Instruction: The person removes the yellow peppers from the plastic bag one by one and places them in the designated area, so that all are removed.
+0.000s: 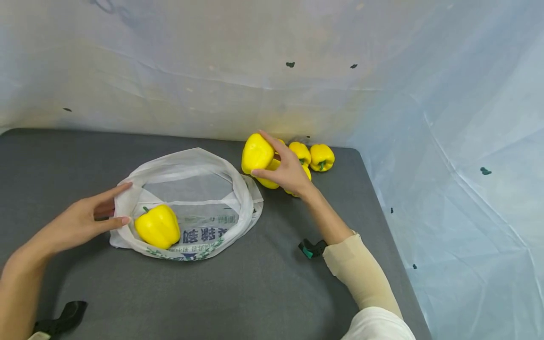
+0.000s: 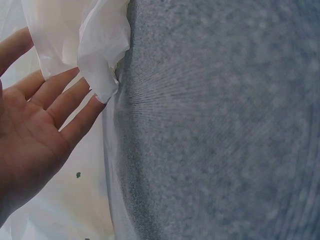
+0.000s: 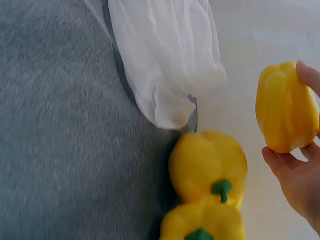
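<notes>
My right hand (image 1: 288,172) grips a yellow bell pepper (image 1: 257,153) between thumb and fingers, raised above other peppers; the right wrist view shows this bell pepper (image 3: 285,107) too. My left hand (image 1: 87,219) touches the left rim of a white plastic bag (image 1: 244,198), its fingers spread and fairly straight. In the left wrist view, plastic (image 2: 102,55) covers some fingertips of that hand (image 2: 37,120). The bag lies with its mouth wide, printed text showing inside. One yellow bell pepper (image 1: 158,226) with a green stem rests in its left part.
Several yellow bell peppers, among them one (image 1: 322,157) at the right end, cluster at the back of the dark grey table (image 1: 238,293). Translucent plastic sheeting (image 1: 238,71) rises behind the table and along its right side (image 1: 467,141).
</notes>
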`<state>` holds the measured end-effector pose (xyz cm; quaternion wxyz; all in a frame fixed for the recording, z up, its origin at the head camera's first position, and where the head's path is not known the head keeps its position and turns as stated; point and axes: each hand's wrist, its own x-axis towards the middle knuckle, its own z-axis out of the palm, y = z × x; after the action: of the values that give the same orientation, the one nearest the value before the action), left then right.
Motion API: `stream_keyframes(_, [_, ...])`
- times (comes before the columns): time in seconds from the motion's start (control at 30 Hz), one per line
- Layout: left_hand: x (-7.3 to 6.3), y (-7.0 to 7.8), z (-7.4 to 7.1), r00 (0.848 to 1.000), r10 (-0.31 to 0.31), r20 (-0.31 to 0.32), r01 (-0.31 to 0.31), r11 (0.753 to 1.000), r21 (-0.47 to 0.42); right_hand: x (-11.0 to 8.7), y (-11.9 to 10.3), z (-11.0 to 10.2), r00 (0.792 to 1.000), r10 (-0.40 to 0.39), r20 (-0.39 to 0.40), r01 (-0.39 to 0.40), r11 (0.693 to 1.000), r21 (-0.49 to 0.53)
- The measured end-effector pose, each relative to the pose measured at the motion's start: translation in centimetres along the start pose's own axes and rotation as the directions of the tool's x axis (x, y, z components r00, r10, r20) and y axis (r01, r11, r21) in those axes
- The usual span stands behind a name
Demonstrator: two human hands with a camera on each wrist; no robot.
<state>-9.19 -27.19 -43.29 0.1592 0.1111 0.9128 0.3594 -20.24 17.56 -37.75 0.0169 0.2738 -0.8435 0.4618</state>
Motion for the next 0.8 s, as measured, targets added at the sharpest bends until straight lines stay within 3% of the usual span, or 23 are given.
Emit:
stream_keyframes(0.3, [0.0, 0.0, 0.0, 1.0, -0.01, -0.003, 0.01, 1.0, 0.007, -1.4, 0.2, -2.1, 0.999, 0.05, 0.006, -0.05, 0.999, 0.021])
stream_keyframes(0.53, [0.0, 0.0, -0.1, 0.999, -0.011, -0.031, 0.011, 1.0, -0.006, -2.5, -2.6, -3.9, 0.995, 0.095, 0.019, -0.095, 0.995, -0.019])
stream_keyframes(0.8, [0.2, -0.2, -0.1, 0.998, -0.014, -0.06, 0.012, 1.0, -0.028, -3.6, -2.0, -5.8, 0.994, 0.108, -0.007, -0.108, 0.993, -0.037])
